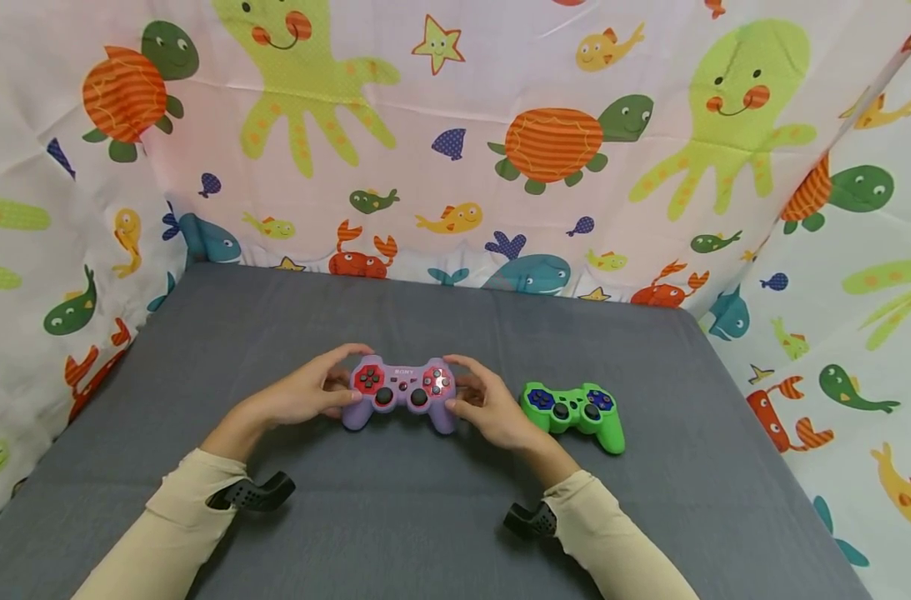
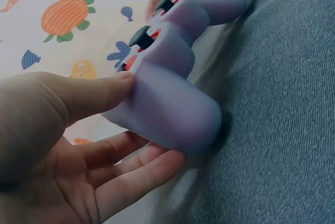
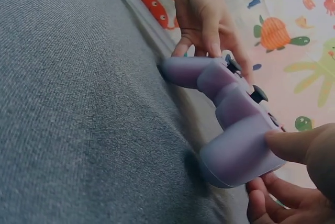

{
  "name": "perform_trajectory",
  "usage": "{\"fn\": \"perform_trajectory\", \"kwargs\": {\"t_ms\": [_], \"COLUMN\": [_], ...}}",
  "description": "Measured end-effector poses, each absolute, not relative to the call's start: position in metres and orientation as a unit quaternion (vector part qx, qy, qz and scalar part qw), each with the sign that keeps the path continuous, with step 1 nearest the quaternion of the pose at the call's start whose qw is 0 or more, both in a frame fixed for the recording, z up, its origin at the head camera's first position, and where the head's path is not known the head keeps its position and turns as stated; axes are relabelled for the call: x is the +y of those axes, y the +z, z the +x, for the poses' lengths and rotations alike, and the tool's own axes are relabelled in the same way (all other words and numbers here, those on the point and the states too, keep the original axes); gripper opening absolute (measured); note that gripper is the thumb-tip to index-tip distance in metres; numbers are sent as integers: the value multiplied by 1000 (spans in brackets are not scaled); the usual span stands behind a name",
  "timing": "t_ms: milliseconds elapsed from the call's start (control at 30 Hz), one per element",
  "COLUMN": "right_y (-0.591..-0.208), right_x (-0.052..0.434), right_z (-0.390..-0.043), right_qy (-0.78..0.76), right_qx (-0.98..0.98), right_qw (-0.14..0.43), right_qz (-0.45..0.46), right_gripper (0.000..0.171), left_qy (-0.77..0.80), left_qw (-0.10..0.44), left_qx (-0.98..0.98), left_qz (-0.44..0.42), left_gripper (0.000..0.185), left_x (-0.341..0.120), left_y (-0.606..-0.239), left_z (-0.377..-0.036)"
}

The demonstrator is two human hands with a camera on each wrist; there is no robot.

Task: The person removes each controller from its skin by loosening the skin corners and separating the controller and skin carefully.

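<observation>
L hand (image 1: pixel 305 398) grip cups the lilac plastic gamepad w/ red buttons (image 1: pixel 402 392) at its L horn; R hand (image 1: pixel 488 404) grip holds the R horn. Pad sits on grey cloth tabletop (image 1: pixel 425 517), between both grips. Keep thumbs on top, lift level. Green gamepad (image 1: pixel 575 410) just right of R grip: avoid bumping.

Two arms in long, soft sleeves, cream in colour, one left sleeve (image 1: pixel 173 521) and one right sleeve (image 1: pixel 613 542), each ending just at the wrist with a few small folds. Bare left hand (image 1: pixel 305 396) and bare right hand (image 1: pixel 493 408), no rings, no gloves, short plain nails. Under each wrist a small black holder with tiny dots on it, a left wrist mount (image 1: pixel 256 493) and a right wrist mount (image 1: pixel 532 520), poking out from the cuff.
</observation>
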State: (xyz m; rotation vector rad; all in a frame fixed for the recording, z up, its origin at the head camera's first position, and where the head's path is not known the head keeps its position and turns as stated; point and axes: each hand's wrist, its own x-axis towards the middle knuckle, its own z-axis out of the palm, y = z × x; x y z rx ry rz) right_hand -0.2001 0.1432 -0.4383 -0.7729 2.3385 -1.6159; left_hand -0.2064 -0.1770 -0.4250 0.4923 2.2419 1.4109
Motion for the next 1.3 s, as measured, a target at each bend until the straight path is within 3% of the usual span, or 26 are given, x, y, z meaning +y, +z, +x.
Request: {"fn": "perform_trajectory", "kwargs": {"t_ms": [533,867,1300], "right_y": [-436,-437,-438], "right_x": [145,147,145], "right_z": [-202,-204,-202], "right_qy": [-581,-588,-573], "right_qx": [769,762,779], "right_qw": [69,65,81], "right_qz": [-257,-263,-243], "right_gripper": [46,42,39], "left_qy": [476,466,461], "left_qw": [99,98,138], "left_qx": [842,840,837], "left_qz": [235,260,261], "left_gripper": [63,60,53], "left_x": [-166,-161,-165], "left_y": [-420,-423,-418], "left_z": [-201,-200,-197]}}
